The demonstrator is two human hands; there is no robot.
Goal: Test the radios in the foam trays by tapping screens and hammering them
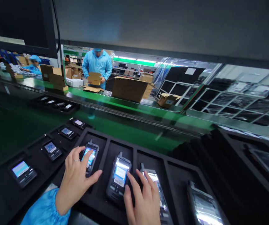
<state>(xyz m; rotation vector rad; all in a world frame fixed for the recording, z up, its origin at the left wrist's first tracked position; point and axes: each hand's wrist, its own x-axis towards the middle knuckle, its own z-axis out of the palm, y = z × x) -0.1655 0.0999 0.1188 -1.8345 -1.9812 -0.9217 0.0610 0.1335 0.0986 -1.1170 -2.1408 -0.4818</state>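
A black foam tray lies in front of me, with a handheld radio phone in each of its compartments. Over the leftmost phone is my left hand, fingers spread and index finger at its lit screen; whether it touches cannot be told. My right hand has its fingers apart, at the lower right side of the second phone, whose screen is lit. It partly covers the third phone. Cut off by the bottom edge, the fourth phone has a shiny, reflecting front.
Another black tray with several lit phones lies left; a further one is behind. Stacked black trays rise at right. Beyond the green bench, a person in blue holds a cardboard piece. A dark panel hangs overhead.
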